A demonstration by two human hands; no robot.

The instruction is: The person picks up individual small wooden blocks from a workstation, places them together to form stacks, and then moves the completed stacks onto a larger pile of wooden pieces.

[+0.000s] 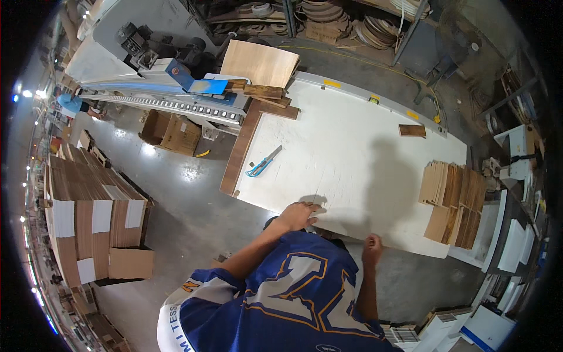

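My left hand rests at the near edge of a white-topped worktable, its fingers stretched out over the edge and holding nothing. To its right, my right hand is at the same edge with its fingers curled closed; whatever may be inside them is hidden. Farther in, on the left part of the tabletop, lies a blue utility knife with its blade out. Dark wooden strips form a corner along the table's left and far left edges. A small brown wood piece lies near the far right edge.
Stacked wood pieces stand at the table's right end. A spirit level lies along the far edge. Wooden boards and a machine with a conveyor are at far left. Tall cardboard stacks and an open carton stand on the floor.
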